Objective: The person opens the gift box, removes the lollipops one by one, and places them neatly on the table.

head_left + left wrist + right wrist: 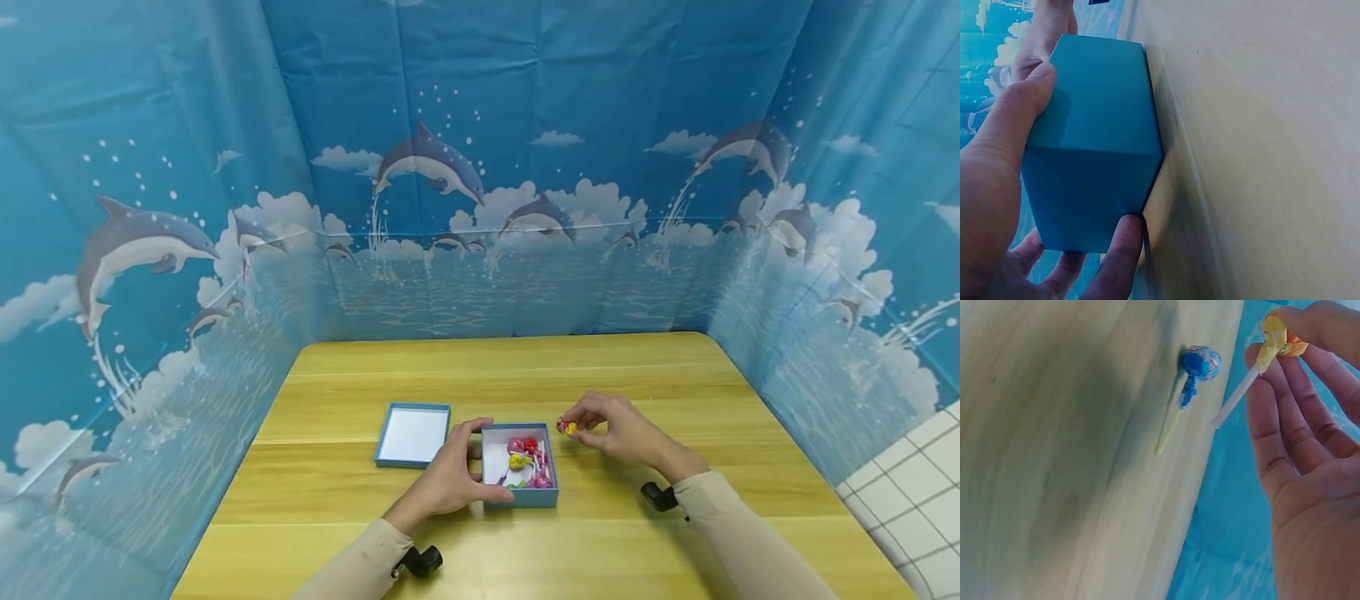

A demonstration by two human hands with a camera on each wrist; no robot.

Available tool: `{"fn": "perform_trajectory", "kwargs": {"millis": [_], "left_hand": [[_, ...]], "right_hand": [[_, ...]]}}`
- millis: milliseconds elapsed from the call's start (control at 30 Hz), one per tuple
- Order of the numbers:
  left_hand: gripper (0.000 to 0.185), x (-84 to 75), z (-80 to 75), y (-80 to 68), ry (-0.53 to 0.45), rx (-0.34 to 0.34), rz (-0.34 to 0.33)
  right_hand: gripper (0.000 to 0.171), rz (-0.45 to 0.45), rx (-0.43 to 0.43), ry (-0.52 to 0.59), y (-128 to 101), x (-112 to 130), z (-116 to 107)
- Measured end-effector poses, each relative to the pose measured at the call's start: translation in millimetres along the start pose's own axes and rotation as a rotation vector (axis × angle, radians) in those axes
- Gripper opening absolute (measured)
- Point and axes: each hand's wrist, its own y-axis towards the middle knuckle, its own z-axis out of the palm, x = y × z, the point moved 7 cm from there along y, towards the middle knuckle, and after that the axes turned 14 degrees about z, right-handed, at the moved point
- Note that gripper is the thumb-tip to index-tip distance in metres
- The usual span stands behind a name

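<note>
A small blue box [525, 498] stands open on the wooden table [525, 375], with several wrapped lollipops [525, 458] in pink, red and yellow inside. My left hand [480, 460] grips the box's left side; in the left wrist view the thumb [1016, 119] and a finger [1119, 250] clamp the box wall [1094, 144]. Just right of the box, my right hand [573, 427] pinches a yellow-orange wrapped lollipop [1279, 337] by its head, white stick pointing down. A blue-wrapped lollipop [1200, 362] lies on the table by that hand.
The box's lid [413, 435] lies upside down to the left of the box, white inside facing up. A blue dolphin-print curtain [480, 208] walls in the table at the back and both sides. Black wrist mounts show near both sleeves.
</note>
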Motion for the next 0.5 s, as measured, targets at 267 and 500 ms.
{"fn": "perform_trajectory", "kwargs": {"millis": [267,500], "left_hand": [[0.118,0.3,-1.1,-0.7,0.012,-0.002,-0.001],[0.118,-0.7,-0.3,-0.4,0.013,-0.017,0.010]], "right_hand": [[0.022,0.047,-0.012,-0.040,3.0,-9.0,6.3],[0.019,0.081,0.009,-0.063,5.1,-15.8,12.6]]}}
